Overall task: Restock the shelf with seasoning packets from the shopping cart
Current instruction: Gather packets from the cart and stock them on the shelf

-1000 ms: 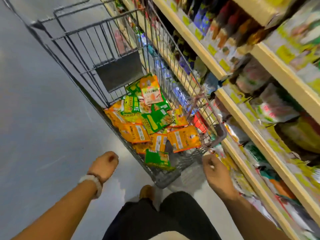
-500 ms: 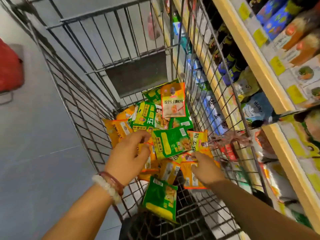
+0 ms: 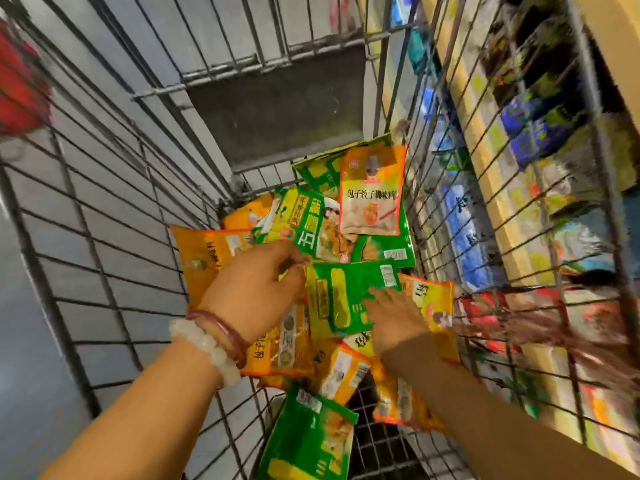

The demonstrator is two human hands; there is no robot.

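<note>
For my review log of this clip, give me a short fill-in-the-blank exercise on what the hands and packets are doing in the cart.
1. Both hands reach into the wire ____.
2. The left hand and right hand meet at a packet whose main colour is ____.
3. The bracelets sit on the ____ wrist.
4. The packet with a dumpling picture leans at the cart's ____ end, away from the person.

Missing words: cart; green; left; far

Both hands (image 3: 254,292) (image 3: 394,317) reach onto seasoning packets (image 3: 346,296) in the cart (image 3: 114,188).
</note>
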